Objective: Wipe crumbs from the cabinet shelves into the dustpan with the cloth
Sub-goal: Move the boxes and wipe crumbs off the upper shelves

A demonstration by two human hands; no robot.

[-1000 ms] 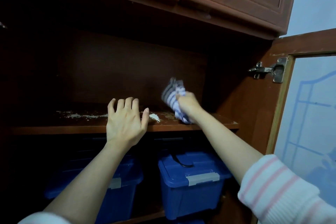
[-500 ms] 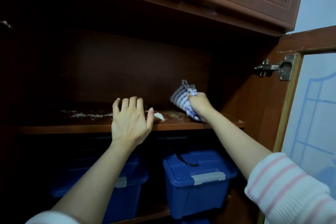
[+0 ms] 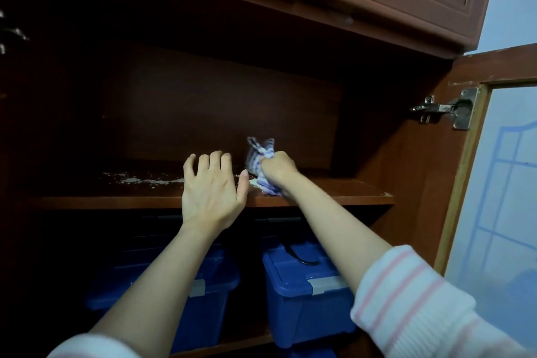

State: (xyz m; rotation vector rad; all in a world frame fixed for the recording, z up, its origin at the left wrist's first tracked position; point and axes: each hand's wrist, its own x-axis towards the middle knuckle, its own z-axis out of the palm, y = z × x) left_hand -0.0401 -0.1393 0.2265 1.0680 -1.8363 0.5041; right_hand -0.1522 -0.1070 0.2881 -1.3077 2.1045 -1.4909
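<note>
Right hand (image 3: 277, 168) has the striped cloth (image 3: 259, 157) bunched up on the shelf (image 3: 334, 189), left hand (image 3: 212, 193) open at the edge by the crumbs (image 3: 145, 181), and we can't see any dustpan (maybe hidden), so a sweep could dump them onto the blue bins (image 3: 305, 296).

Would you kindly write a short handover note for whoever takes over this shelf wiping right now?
Right hand: grips the bunched cloth, pressed on the shelf near its middle.
Left hand: open, fingers spread, at the shelf's front edge, holding nothing.
Crumbs: a trail left of the left hand, and a small heap between its thumb and the cloth.
Dustpan: not in view.
Done: the shelf right of the cloth shows no crumbs.
Left: gather the heap and trail and get them into the dustpan.
</note>
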